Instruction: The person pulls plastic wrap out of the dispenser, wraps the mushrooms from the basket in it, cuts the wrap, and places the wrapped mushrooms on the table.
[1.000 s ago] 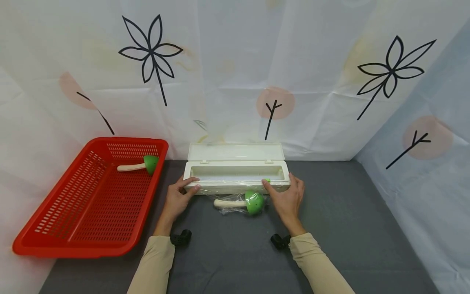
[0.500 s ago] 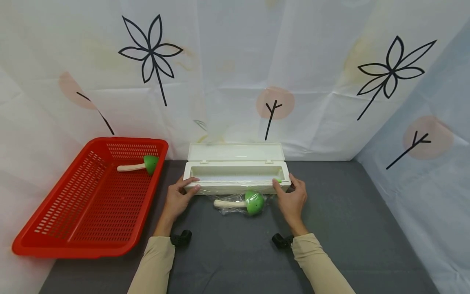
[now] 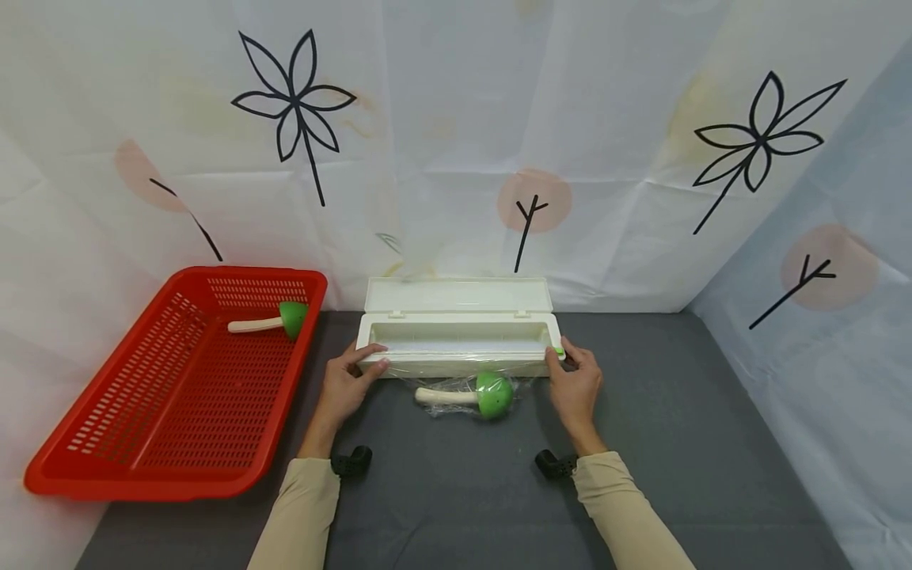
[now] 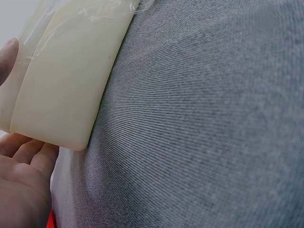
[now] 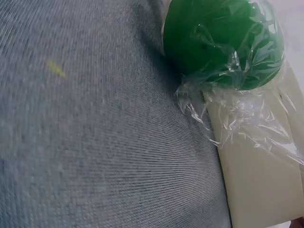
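A white cling film dispenser point(image 3: 449, 367) stands at the back of the table with its lid point(image 3: 459, 295) up. My left hand point(image 3: 343, 389) grips its left end, thumb in front; in the left wrist view the fingers lie against the end face. At the right end, my right hand point(image 3: 574, 391) has its thumb at the green slide cutter point(image 3: 559, 351), fingers behind the corner. A mushroom-shaped toy point(image 3: 493, 394) with a green cap and pale stem lies in front, wrapped in clear cling film point(image 5: 237, 116). That film reaches to the dispenser's front.
To the left is a red plastic basket point(image 3: 267, 443). Inside it lies a second green-capped mushroom-shaped toy point(image 3: 292, 318). Dark grey cloth point(image 3: 456, 507) covers the table, and a patterned white curtain point(image 3: 442, 119) hangs directly behind the dispenser.
My right hand has slid the green cutter rightward along the dispenser's front edge to its right end. The left hand, the dispenser and the wrapped toy have stayed in place.
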`<state>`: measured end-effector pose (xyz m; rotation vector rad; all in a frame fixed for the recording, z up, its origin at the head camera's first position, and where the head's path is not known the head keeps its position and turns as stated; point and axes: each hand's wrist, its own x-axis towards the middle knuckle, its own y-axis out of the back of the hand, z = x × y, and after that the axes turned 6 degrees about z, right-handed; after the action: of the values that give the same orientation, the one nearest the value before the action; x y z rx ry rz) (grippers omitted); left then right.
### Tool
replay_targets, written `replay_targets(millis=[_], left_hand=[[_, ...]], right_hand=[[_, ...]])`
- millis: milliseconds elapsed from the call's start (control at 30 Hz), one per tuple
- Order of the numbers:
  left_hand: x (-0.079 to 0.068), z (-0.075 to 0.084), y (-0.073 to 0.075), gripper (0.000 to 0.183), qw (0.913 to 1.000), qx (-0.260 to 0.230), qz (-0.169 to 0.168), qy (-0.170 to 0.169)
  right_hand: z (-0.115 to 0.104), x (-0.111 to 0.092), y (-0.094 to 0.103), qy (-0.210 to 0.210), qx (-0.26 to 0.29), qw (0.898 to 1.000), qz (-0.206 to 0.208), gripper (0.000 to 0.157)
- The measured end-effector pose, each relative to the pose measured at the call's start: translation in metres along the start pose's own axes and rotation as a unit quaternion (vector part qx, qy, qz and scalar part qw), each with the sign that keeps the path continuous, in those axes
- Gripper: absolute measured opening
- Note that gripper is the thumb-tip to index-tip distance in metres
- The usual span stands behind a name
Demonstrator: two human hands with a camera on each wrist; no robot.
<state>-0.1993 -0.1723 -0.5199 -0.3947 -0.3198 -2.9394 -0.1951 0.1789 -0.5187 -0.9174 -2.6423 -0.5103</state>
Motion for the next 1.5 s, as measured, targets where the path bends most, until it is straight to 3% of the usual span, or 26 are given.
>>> replay_targets(millis=[300, 367, 467, 567, 633, 733, 867, 967, 1033, 1267, 1500], left_hand=[[0.001, 0.0, 0.001, 0.031, 1.0, 0.006, -0.002, 0.004], [-0.001, 0.01, 0.001, 0.037, 0.9999, 0.006, -0.004, 0.01], [-0.003, 0.012, 0.001, 0.052, 0.9998, 0.001, -0.002, 0.021], [-0.006, 0.01, 0.003, 0.066, 0.9995, 0.003, 0.008, 0.032], [-0.01, 0.008, 0.005, 0.073, 0.9992, 0.016, 0.018, 0.032], [-0.019, 0.011, 0.007, 0.079, 0.9974, 0.032, 0.037, 0.053], [-0.035, 0.015, 0.005, 0.077, 0.9876, 0.077, 0.065, 0.12], [-0.045, 0.017, -0.001, 0.07, 0.9788, 0.113, 0.067, 0.157], [-0.048, 0.016, -0.008, 0.065, 0.9774, 0.127, 0.055, 0.16], [-0.045, 0.01, -0.029, 0.061, 0.9836, 0.122, -0.014, 0.133], [-0.043, 0.009, -0.038, 0.053, 0.9884, 0.106, -0.016, 0.107]], right_hand=[[0.003, 0.003, 0.007, 0.001, 0.009, 1.0, -0.025, 0.042], [0.003, 0.001, 0.01, -0.02, 0.007, 0.999, -0.036, 0.049], [-0.002, -0.007, 0.015, -0.075, -0.014, 0.995, -0.056, 0.061], [-0.01, -0.017, 0.021, -0.144, -0.039, 0.981, -0.126, 0.069], [-0.014, -0.021, 0.024, -0.164, -0.041, 0.967, -0.19, 0.072], [-0.016, -0.025, 0.025, -0.167, -0.018, 0.948, -0.272, 0.075], [-0.014, -0.028, 0.019, -0.161, 0.02, 0.934, -0.32, 0.079], [-0.012, -0.029, 0.013, -0.161, 0.043, 0.927, -0.336, 0.081], [-0.011, -0.03, 0.01, -0.159, 0.056, 0.927, -0.335, 0.081], [-0.008, -0.032, 0.004, -0.137, 0.07, 0.929, -0.336, 0.075], [-0.007, -0.034, 0.003, -0.152, 0.08, 0.927, -0.333, 0.065]])
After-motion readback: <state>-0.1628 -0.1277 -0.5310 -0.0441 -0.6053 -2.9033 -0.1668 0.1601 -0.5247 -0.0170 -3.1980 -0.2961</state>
